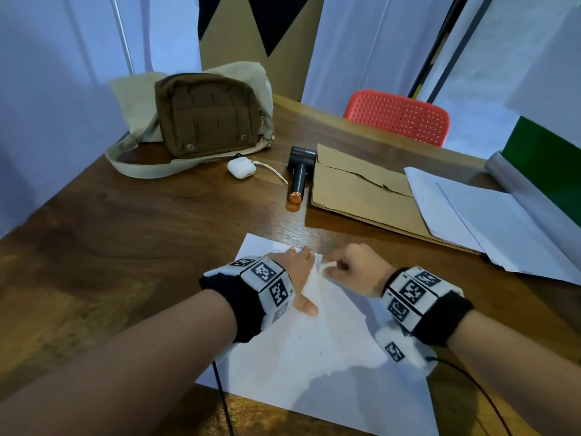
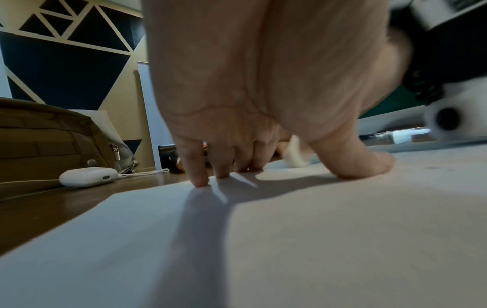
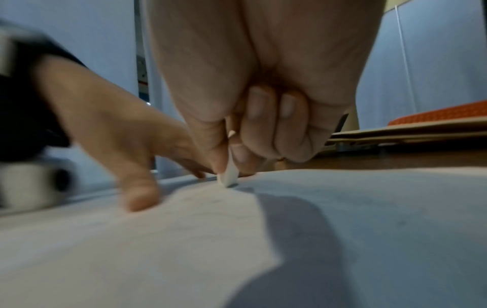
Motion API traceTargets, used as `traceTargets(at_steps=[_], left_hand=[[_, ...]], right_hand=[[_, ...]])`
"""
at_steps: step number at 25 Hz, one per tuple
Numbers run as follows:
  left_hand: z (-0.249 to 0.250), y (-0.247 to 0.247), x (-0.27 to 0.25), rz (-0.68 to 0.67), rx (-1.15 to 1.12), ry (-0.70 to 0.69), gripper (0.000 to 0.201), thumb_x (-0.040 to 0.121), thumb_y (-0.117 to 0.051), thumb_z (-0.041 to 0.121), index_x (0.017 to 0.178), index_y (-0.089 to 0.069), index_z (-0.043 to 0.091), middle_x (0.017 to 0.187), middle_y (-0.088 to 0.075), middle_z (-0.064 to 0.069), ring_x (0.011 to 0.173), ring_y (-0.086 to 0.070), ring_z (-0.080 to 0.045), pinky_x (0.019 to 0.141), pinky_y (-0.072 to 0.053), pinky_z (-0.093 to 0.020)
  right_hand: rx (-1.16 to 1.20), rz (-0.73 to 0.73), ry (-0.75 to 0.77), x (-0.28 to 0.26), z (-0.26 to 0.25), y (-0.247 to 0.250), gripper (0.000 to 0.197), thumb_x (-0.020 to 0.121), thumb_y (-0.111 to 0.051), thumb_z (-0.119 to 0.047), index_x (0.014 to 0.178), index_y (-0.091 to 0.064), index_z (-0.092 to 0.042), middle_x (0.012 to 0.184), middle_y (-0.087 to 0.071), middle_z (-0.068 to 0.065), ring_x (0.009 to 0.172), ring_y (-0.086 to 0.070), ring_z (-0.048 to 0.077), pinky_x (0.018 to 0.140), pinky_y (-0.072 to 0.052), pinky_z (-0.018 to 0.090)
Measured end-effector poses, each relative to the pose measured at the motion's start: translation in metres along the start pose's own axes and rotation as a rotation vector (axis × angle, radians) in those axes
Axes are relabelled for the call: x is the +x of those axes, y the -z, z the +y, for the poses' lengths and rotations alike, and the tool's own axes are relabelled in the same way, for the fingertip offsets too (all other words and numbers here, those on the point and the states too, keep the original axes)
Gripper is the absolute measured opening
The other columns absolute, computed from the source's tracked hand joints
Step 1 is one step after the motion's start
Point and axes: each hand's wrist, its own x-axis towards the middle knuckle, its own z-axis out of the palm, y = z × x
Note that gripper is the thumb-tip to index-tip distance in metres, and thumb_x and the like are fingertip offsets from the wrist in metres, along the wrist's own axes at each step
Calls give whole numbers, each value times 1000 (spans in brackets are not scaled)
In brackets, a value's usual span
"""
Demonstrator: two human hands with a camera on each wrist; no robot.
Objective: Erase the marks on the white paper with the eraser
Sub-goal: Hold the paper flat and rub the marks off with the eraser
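A white paper [image 1: 317, 357] lies on the wooden table in front of me, with a few faint dark marks [image 1: 320, 305] near its middle. My left hand [image 1: 298, 272] presses flat on the paper's far left part, fingers spread and straight [image 2: 197, 177]. Just right of it, my right hand [image 1: 349, 267] pinches a small white eraser [image 1: 325, 267] between thumb and fingers. The eraser [image 3: 228, 175] touches the paper [image 3: 184, 239] with its lower tip, close to the left hand's fingertips [image 3: 139, 200]. In the left wrist view the eraser [image 2: 295, 154] shows behind the thumb.
At the back left stands a brown bag [image 1: 204, 114], with a white earbud case [image 1: 240, 167] and a black-and-copper device [image 1: 298, 177] nearby. Brown cardboard [image 1: 355, 190] and white sheets [image 1: 478, 215] lie at the right. A red chair [image 1: 399, 116] stands behind the table.
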Motion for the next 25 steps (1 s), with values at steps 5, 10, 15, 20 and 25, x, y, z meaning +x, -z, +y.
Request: traceTargets(at_steps=[5,10,15,20,25], left_hand=[[0,0,0,-19,18,-7,99,83,-61,50,151,-2,9,160,-2,-5,147,-9,-24,115,-25,-45],[0,0,-2,13,-17,-12,94,83,-63,48,150,-10,9,156,-16,-7,144,-18,-24,112,-30,-46],[0,-1,0,-17,-22,7,99,81,-64,50,150,-6,9,157,-12,-6,145,-15,-24,113,-28,-46],[1,0,-4,12,-22,-5,93,84,-63,46,150,-9,8,157,-13,-6,145,-14,-23,114,-27,-45],[1,0,-2,-2,-4,0,97,83,-62,49,151,-6,9,158,-9,-5,147,-10,-22,114,-26,-44]], right_hand=[[37,-133,89,-10,-5,1,25,92,-50,-18,110,-68,-20,60,-50,-11,45,-47,-4,46,-34,4],[1,16,2,3,-3,-2,22,92,-47,-19,86,-67,-17,55,-42,-6,51,-38,2,54,-32,21],[79,-193,71,-18,1,-3,25,91,-52,-21,112,-67,-20,72,-63,-4,56,-50,-1,56,-35,7],[19,21,-36,4,7,-2,24,92,-48,-20,106,-68,-14,73,-58,5,70,-53,18,56,-37,21],[149,-225,111,-36,3,-12,22,89,-54,-19,103,-70,-24,65,-62,-6,57,-54,3,60,-41,14]])
